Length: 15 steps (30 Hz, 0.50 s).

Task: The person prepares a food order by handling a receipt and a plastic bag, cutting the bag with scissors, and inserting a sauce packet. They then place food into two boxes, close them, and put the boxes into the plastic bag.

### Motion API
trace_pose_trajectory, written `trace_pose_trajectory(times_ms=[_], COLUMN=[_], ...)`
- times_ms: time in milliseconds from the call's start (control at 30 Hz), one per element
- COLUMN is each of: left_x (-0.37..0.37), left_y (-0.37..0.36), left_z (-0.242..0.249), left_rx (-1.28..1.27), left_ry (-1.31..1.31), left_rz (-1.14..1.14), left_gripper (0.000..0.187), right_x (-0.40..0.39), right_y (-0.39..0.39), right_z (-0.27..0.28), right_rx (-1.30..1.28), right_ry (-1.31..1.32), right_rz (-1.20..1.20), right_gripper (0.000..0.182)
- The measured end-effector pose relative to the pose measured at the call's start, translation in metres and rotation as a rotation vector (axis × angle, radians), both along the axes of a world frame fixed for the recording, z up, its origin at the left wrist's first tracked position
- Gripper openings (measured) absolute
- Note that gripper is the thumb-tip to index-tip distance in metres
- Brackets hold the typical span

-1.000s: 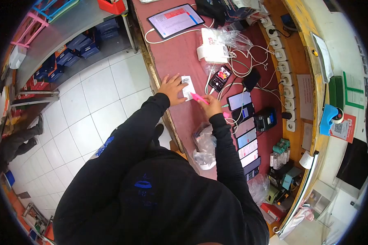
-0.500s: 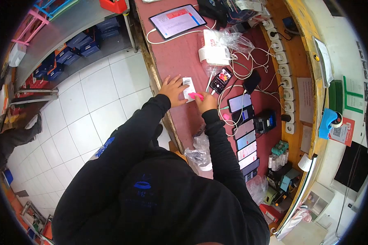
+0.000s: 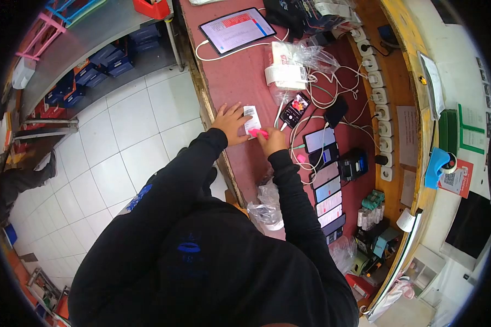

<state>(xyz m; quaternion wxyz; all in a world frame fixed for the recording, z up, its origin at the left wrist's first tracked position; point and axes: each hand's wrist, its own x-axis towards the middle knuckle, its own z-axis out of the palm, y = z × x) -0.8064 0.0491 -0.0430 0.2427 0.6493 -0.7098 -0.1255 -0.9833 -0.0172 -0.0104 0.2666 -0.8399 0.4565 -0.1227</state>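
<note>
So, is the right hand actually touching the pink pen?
Touching. The head view shows the right hand gripping the pink pen, its front end sticking out past the fingertips over the label.

A shop: counter [image 3: 223, 76], phones [image 3: 328, 189], QR-code sign [image 3: 456, 177]

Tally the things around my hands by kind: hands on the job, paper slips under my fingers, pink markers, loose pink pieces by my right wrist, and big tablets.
Hands: 2 (left hand, right hand)
Paper slip: 1
Pink marker: 1
Loose pink piece: 1
Big tablet: 1
Total: 6
</note>
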Motion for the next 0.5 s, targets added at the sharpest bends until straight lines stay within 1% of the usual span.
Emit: trace_pose_trajectory(times_ms=[133, 200, 233, 267, 300, 367, 433, 467, 500], left_x=[0.001, -0.001, -0.001, -0.003, -0.002, -0.001, -0.006, -0.015, -0.025], left_y=[0.001, 0.001, 0.001, 0.001, -0.001, -0.007, -0.016, -0.023, -0.029], left_z=[-0.003, -0.003, -0.005, -0.010, -0.015, -0.031, -0.033, -0.024, -0.015], left_rx=[0.006, 0.012, 0.018, 0.021, 0.028, 0.048, 0.037, 0.029, 0.165], left_ry=[-0.003, -0.005, -0.007, -0.011, 0.017, 0.072, 0.245, 0.710, 0.803], left_rz=[-0.002, 0.002, 0.005, 0.001, 0.015, 0.027, 0.130, 0.154, 0.160], left_gripper=[0.058, 0.059, 0.059, 0.060, 0.059, 0.058, 0.050, 0.031, 0.028], right_x=[-0.013, -0.038, -0.057, -0.084, -0.117, -0.192, -0.243, -0.264, -0.284], right_y=[-0.006, -0.004, -0.001, 0.001, 0.002, 0.012, 0.032, 0.040, 0.047], right_z=[0.009, 0.029, 0.040, 0.043, 0.041, 0.020, 0.007, -0.003, -0.027], right_rx=[-0.102, -0.086, -0.084, -0.061, -0.043, -0.016, 0.031, 0.060, 0.116], right_ry=[-0.014, -0.045, -0.062, -0.090, -0.126, -0.127, -0.115, -0.109, -0.156], right_rz=[-0.074, -0.198, -0.267, -0.360, -0.461, -0.736, -0.862, -0.915, -0.897], right_gripper=[0.021, 0.026, 0.028, 0.026, 0.024, 0.024, 0.022, 0.021, 0.020])
